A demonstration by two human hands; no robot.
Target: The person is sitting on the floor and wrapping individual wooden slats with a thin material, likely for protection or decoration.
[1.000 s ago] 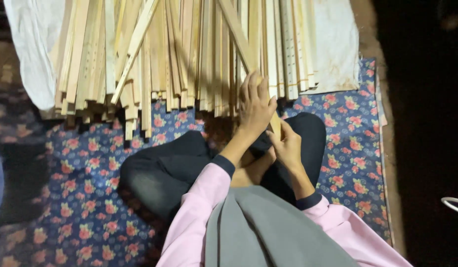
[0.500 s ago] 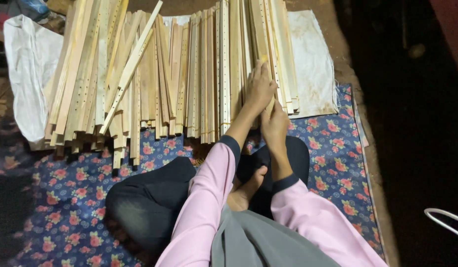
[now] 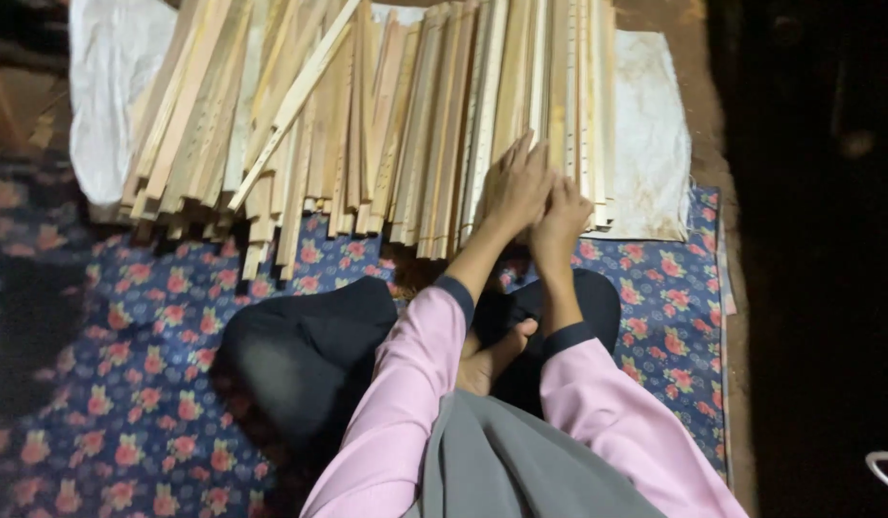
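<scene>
Your left hand lies flat, fingers spread, on the slats; right hand curls beside it, hold unclear; sorting in hand; next calls for gripping one slat.

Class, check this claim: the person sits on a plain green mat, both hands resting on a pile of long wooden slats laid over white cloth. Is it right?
Not quite. The head view shows the mat is dark blue with red and pink flowers, not plain green. The rest holds: left hand and right hand rest on the wooden slats, laid over white cloth.
</scene>
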